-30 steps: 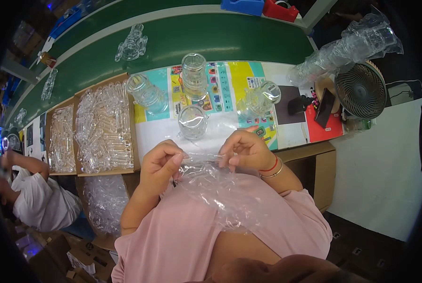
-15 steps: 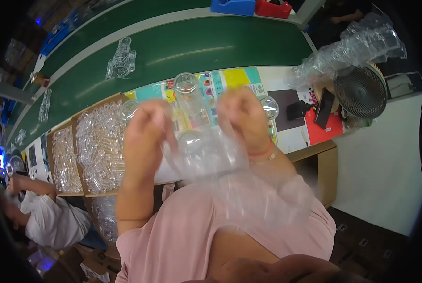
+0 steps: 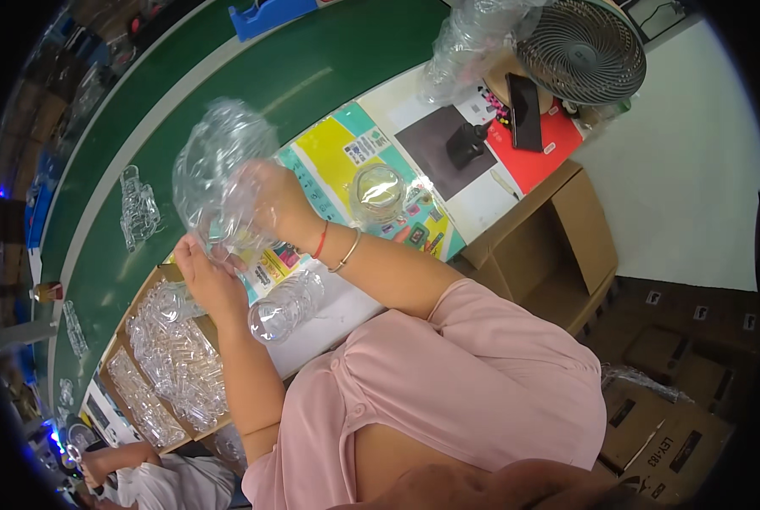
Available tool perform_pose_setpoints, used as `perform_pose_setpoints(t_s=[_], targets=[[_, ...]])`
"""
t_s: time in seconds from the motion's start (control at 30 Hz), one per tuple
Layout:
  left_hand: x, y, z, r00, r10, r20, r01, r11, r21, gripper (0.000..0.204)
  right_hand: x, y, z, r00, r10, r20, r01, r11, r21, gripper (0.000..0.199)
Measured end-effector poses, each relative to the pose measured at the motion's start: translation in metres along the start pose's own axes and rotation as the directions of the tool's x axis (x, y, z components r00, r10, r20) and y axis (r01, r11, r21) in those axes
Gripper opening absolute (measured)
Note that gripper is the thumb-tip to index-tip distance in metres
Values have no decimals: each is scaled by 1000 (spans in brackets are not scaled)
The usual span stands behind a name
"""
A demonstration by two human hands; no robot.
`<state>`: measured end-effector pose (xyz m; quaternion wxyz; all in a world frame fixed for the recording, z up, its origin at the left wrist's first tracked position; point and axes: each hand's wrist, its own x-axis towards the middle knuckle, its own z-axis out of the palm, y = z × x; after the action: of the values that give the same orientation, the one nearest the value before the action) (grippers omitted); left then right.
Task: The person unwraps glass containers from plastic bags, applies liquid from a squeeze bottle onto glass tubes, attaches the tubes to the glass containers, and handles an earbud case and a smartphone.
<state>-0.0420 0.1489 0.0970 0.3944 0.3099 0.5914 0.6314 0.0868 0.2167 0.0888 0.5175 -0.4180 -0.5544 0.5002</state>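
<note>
A clear plastic bag [image 3: 223,140] is puffed out above the far edge of the worktop. My left hand [image 3: 212,276] is closed on its lower edge, fingers pinched together. My right hand [image 3: 279,204] reaches in at the bag's near side with curled fingers; they are blurred behind the film, and what they hold cannot be made out. Below my right forearm a clear round plastic container [image 3: 286,308] lies tipped on the worktop. Another clear round container [image 3: 378,194] stands right of that forearm. A third clear piece [image 3: 174,302] rests by my left wrist, on the carton's corner.
Left of me a carton [image 3: 133,327] holds many small clear plastic parts. A green conveyor belt [image 3: 312,89] runs beyond the worktop, carrying clear parts [image 3: 138,208]. At right are a fan [image 3: 582,51], a phone [image 3: 524,112], a black bottle [image 3: 467,143] and an open cardboard box [image 3: 558,246]. A co-worker [image 3: 167,480] sits at lower left.
Both hands have moved left and outward with the bag, which now billows above them instead of hanging at my chest. My view has turned, and the tipped container now shows below my forearm.
</note>
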Motion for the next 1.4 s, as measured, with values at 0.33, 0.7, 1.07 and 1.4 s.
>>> perform_pose_setpoints(t_s=[0.33, 0.7, 1.07, 1.4], targets=[[5, -45, -13, 998, -54, -9, 55, 994, 90, 44, -13, 41, -2, 999, -46, 3, 46, 992, -120, 16], [20, -107, -58, 918, 284, 276, -394, 717, 575, 49, -30, 59, -15, 993, 63, -104, -64, 998, -5, 6], [7, -82, -25, 778, 79, 624, -629, 100, 771, 33, -37, 88, -28, 966, -182, -183, 148, 972, -184, 11], [16, -95, -39, 877, 136, 461, -478, 153, 865, 33, -28, 69, -25, 978, 183, -101, -172, 978, 115, 9]])
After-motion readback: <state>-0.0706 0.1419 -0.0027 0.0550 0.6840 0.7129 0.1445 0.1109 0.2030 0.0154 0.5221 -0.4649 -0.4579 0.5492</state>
